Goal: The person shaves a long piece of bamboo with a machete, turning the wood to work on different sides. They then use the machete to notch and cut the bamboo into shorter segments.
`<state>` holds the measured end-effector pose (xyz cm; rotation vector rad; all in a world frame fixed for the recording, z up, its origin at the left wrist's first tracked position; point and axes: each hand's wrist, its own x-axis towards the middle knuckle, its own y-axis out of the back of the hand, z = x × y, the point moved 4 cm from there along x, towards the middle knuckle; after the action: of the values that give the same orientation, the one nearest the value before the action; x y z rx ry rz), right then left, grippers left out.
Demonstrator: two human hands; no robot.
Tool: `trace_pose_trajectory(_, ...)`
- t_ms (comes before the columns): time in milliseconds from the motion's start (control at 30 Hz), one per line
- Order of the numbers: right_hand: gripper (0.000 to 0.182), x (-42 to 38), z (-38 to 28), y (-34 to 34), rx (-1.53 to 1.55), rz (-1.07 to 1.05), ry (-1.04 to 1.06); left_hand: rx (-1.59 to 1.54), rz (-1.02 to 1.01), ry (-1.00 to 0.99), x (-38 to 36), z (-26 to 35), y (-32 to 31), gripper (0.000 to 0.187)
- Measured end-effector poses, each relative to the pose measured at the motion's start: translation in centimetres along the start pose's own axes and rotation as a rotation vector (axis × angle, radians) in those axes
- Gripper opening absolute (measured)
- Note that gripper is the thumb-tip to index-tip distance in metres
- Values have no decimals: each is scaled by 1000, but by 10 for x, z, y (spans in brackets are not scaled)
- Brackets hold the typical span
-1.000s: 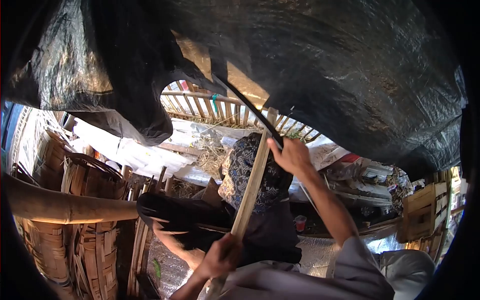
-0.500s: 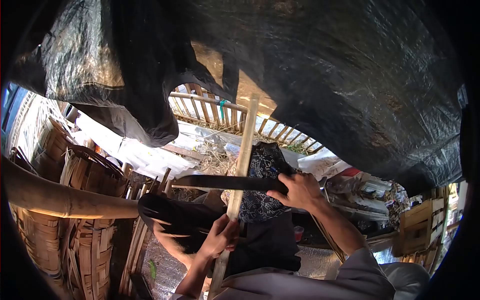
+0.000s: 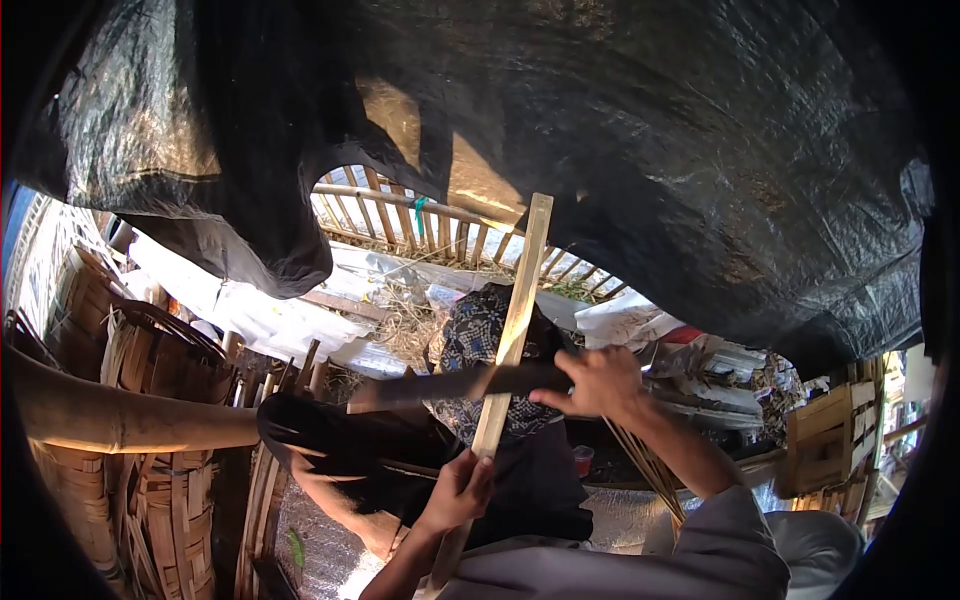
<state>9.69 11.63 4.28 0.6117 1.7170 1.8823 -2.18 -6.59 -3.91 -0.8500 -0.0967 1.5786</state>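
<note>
My right hand (image 3: 605,383) is closed round the dark handle end of a long flat blade (image 3: 430,390), which points left. The blade lies across a pale bamboo strip (image 3: 520,310) at about its middle. Lower down, my left hand (image 3: 460,492) grips the strip, whose upper end rises toward the bamboo fence. Behind the strip, a dark patterned cloth (image 3: 470,330) covers something by my knees. The strip's lower end runs down beside my grey clothing.
Black plastic sheeting (image 3: 640,130) hangs overhead. A thick bamboo pole (image 3: 140,420) juts in from the left above woven baskets (image 3: 185,500). A slatted bamboo fence (image 3: 440,225) stands ahead, a wooden crate (image 3: 825,440) at right. Thin strips (image 3: 650,465) lie beneath my right forearm.
The strip's upper end has shifted right and its tilt has increased. My left hand has moved slightly right and down with it. The background has shifted left in view.
</note>
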Motion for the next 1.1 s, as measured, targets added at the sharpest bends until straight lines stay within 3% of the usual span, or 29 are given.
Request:
trace_pose_trajectory(167,53,1,0,-16,326,-62,-54,63,9,-26,-2,6,3,24)
trace_pose_trajectory(267,59,0,2,-12,94,-86,136,70,24,-28,0,0,4,24)
trace_pose_trajectory(333,59,9,20,-16,135,-111,51,103,42,-51,-1,-3,6,24)
trace_pose_trajectory(367,58,7,30,-24,249,154,18,121,53,-44,0,-2,7,24)
trace_pose_trajectory(400,56,9,31,-31,321,285,-5,144,61,-40,2,-1,9,24)
trace_pose_trajectory(467,59,15,32,-40,304,-6,-84,171,81,-92,2,-7,11,26)
trace_pose_trajectory(533,54,5,18,-30,231,-68,-119,153,73,-68,-1,-3,7,26)
trace_pose_trajectory(567,60,0,9,-27,255,-120,-39,155,73,-71,-1,-1,5,26)
trace_pose_trajectory(600,60,0,11,-29,262,-121,-43,141,82,-51,-4,-1,4,26)
trace_pose_trajectory(667,70,3,11,-27,17,-7,181,133,90,-20,-8,-4,7,26)
trace_pose_trajectory(700,70,15,21,-21,29,-140,47,196,100,-65,-8,-5,10,26)
trace_pose_trajectory(733,68,21,35,-21,99,36,-65,257,111,-114,-8,-6,11,25)
trace_pose_trajectory(800,66,30,33,-31,324,55,-125,241,100,-156,1,6,6,25)
trace_pose_trajectory(900,66,14,12,-30,307,-28,-117,222,109,-115,1,5,5,25)
trace_pose_trajectory(1000,67,1,-2,-28,103,-11,227,221,98,-124,0,-2,11,25)
trace_pose_trajectory(1067,65,17,20,-25,54,-25,160,313,98,-228,-6,-4,10,25)
trace_pose_trajectory(1100,64,25,34,-25,193,133,23,314,123,-194,-9,-5,12,25)
